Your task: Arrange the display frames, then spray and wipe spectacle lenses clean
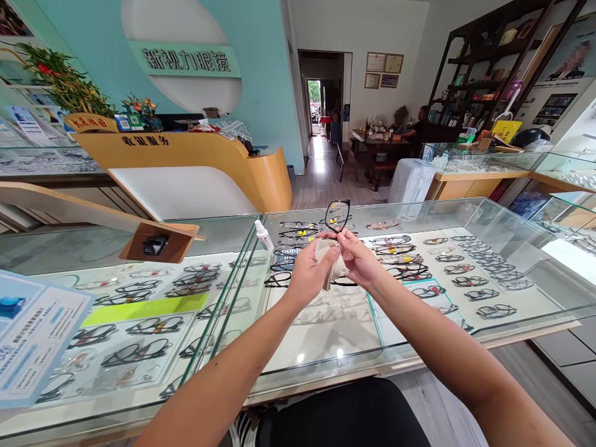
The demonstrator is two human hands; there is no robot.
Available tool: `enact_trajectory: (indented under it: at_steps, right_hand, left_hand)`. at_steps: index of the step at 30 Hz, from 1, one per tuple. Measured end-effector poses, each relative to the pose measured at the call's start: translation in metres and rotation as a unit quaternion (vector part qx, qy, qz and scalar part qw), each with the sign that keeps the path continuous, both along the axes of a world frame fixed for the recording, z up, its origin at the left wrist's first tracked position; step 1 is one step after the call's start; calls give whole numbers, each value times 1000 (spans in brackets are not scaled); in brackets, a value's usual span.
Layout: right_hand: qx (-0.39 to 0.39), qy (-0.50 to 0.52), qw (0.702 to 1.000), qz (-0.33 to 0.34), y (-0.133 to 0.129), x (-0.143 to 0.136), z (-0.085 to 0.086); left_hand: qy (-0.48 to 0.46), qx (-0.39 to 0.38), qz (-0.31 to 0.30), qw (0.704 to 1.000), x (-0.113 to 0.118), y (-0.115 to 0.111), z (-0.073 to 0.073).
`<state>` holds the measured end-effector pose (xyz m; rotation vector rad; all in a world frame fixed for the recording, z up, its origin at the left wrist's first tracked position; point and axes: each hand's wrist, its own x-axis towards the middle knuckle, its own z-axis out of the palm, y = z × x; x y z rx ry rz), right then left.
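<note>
A pair of dark-framed eyeglasses (338, 215) stands up above my hands over the glass display counter, one lens rim raised. My right hand (363, 261) pinches the frame near its lower edge. Bunched in my left hand (308, 270) is a beige cleaning cloth (331, 273), which hangs down between my two hands. The cloth and fingers hide the rest of the glasses. To the left of my hands, a small white spray bottle (263, 236) stands on the counter top.
Beneath the glass counter (321, 354) lie rows of eyeglasses (496, 310). A wooden stand (161, 239) and a blue printed sheet (37, 341) are at the left. A cash desk (270, 180), a wrapped suitcase (412, 186) and a seated person (419, 124) are farther back.
</note>
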<state>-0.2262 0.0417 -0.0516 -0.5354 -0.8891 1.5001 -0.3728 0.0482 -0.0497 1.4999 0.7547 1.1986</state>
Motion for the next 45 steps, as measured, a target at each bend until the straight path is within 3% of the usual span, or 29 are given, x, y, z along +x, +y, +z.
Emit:
enact_trajectory:
  at_steps: [7, 13, 16, 25, 35, 40, 45]
  right_hand:
    - [16, -11, 1000, -5, 1, 0, 0]
    - [-8, 11, 1000, 9, 11, 10, -6]
    - [-23, 34, 999, 6, 12, 11, -6]
    - [-15, 27, 1000, -4, 7, 10, -2]
    - [-18, 20, 1000, -14, 6, 11, 1]
    - [-15, -1, 1000, -16, 5, 8, 1]
    - [8, -27, 999, -24, 3, 2, -1]
  left_hand:
    - [-10, 20, 15, 1000, -2, 4, 2]
    - [30, 10, -102, 994, -9, 10, 9]
    - [52, -4, -124, 991, -11, 9, 9]
    - [52, -29, -27, 998, -4, 6, 4]
    - [13, -47, -78, 996, -8, 13, 2]
    - [-10, -42, -49, 998, -5, 12, -3]
    - [-26, -15, 18, 999, -5, 13, -4]
